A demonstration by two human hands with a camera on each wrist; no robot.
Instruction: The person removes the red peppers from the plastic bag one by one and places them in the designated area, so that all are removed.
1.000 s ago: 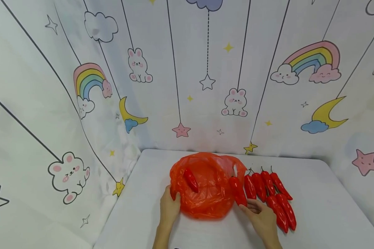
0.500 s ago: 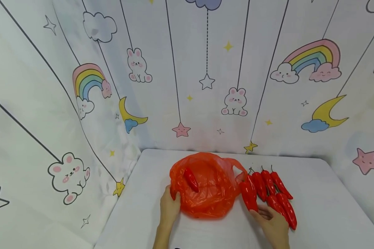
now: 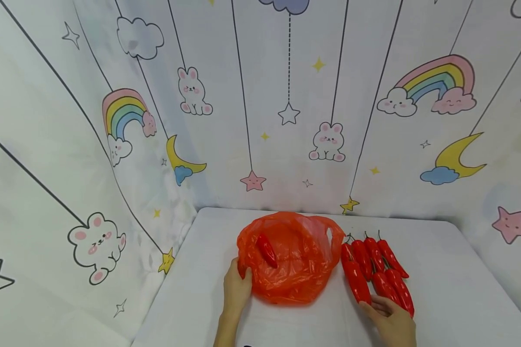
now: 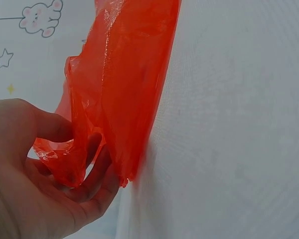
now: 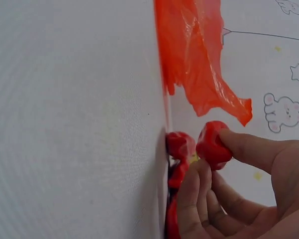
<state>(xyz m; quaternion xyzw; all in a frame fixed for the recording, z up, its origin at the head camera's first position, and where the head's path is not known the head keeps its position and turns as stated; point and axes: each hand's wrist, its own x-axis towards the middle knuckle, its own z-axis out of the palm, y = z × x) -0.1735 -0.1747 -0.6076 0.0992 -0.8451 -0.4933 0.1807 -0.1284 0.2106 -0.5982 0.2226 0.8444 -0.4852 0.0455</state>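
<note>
A red plastic bag [image 3: 295,289] lies on the table with its mouth spread, and one red chili pepper [image 3: 267,251] shows inside at its left. My left hand [image 3: 237,289] grips the bag's left rim, thumb inside and fingers behind; the left wrist view shows the film [image 4: 134,89] pinched between them. At the right, my right hand [image 3: 390,318] pinches another chili pepper [image 3: 358,283] by its lower end between thumb and fingers. In the right wrist view that chili pepper [image 5: 213,144] is held end-on, a little off the table, beside the row of others.
Several red chili peppers [image 3: 374,254] with dark stems lie in two rows right of the bag. The white table [image 3: 178,299] ends at a patterned cloth wall [image 3: 282,144] at the back, with another at the left.
My right hand has moved right and toward me, drawing the held chili pepper away from the bag to the row's front left. The bag's right handle has slipped free of it. My left hand stays put.
</note>
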